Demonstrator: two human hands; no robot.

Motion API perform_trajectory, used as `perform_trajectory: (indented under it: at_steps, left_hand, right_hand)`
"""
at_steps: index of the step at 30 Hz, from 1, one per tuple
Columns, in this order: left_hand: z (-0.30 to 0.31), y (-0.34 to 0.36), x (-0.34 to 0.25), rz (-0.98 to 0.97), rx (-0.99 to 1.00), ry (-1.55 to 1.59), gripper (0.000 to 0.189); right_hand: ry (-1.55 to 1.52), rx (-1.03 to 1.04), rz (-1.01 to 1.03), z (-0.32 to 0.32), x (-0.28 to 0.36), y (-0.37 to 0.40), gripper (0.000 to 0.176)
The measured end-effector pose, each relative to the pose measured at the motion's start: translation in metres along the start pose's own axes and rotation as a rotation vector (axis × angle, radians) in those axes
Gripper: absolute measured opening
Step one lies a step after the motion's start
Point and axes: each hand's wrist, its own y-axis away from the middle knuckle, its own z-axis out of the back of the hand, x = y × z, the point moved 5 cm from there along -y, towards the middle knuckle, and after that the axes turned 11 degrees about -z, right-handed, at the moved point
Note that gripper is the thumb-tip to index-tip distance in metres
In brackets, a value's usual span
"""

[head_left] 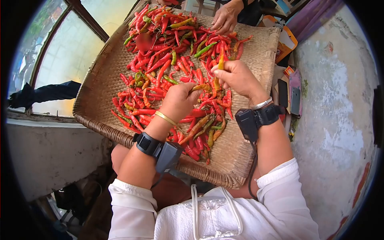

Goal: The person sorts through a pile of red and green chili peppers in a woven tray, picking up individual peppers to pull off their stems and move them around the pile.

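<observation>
A pile of red chili peppers (160, 66), mixed with some green and orange ones, spreads over a large woven tray (250, 100). My left hand (180, 100) is closed in a pinch on an orange-brown pepper (203, 87) above the middle of the pile. To its right, my right hand (240, 78) is closed around a yellowish pepper (221, 60) that points upward from the fingertips. The two hands are apart.
Another person's hand (228, 17) reaches onto the peppers at the tray's far edge. Two phones (295, 101) lie right of the tray beside a wall (332, 92). A window (60, 52) and dark cloth (48, 95) are at the left.
</observation>
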Motion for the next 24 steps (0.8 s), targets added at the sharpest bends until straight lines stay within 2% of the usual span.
perform_trajectory:
  at_steps: [2,4,5,6,8,9,10,12,13,15,16,18,21,22,23,24]
  left_hand:
    - [0.0,0.0,0.003,0.042,-0.01,0.115,0.023]
    - [-0.001,0.0,0.003,0.086,-0.008,0.202,0.028]
    - [0.0,0.0,0.001,0.085,-0.006,0.202,0.028]
    - [-0.001,0.0,-0.001,0.109,-0.008,0.308,0.028]
    - [-0.002,0.0,-0.006,0.137,-0.011,0.415,0.028]
    - [-0.001,0.0,-0.008,0.135,-0.033,0.41,0.027]
    - [0.0,0.0,-0.008,0.134,-0.054,0.405,0.027]
    - [-0.001,0.001,-0.005,0.118,-0.049,0.37,0.026]
    - [-0.002,0.001,-0.005,0.107,-0.032,0.377,0.025]
    - [-0.004,-0.001,-0.007,0.095,-0.007,0.381,0.024]
    - [-0.003,0.0,-0.008,0.098,-0.011,0.4,0.023]
    - [-0.001,-0.001,-0.008,0.098,-0.014,0.419,0.022]
    - [0.007,0.0,-0.004,0.1,-0.063,0.451,0.021]
    - [0.013,0.0,-0.002,0.08,-0.117,0.346,0.021]
    - [0.019,0.0,-0.001,0.06,-0.17,0.241,0.021]
    - [0.026,0.0,-0.001,0.039,-0.223,0.136,0.021]
  right_hand:
    - [-0.324,-0.267,0.131,0.034,0.0,-0.002,0.028]
    - [-0.516,-0.462,0.205,0.061,-0.002,-0.003,0.031]
    - [-0.553,-0.422,0.168,0.069,-0.014,-0.008,0.04]
    - [-0.555,-0.425,0.166,0.071,-0.02,-0.008,0.04]
    - [-0.053,-0.384,-0.002,0.064,-0.031,-0.015,0.042]
    - [0.119,-0.295,0.03,0.053,-0.031,-0.015,0.04]
    - [0.119,-0.29,0.026,0.044,-0.035,-0.013,0.04]
    - [0.06,-0.07,0.279,0.01,-0.028,-0.006,0.034]
    - [0.058,-0.068,0.278,0.002,-0.025,-0.004,0.034]
    - [0.243,-0.023,0.443,-0.017,-0.008,0.006,0.026]
    - [0.24,-0.027,0.442,-0.02,-0.002,0.01,0.026]
    - [0.231,0.143,0.216,-0.031,-0.003,0.011,0.019]
    - [0.211,0.191,0.124,-0.027,-0.009,0.007,0.019]
    - [0.248,0.222,0.054,-0.024,-0.012,0.006,0.019]
    - [0.133,0.271,-0.078,-0.015,-0.015,0.007,0.021]
    - [0.129,0.271,-0.079,-0.004,-0.021,0.002,0.021]
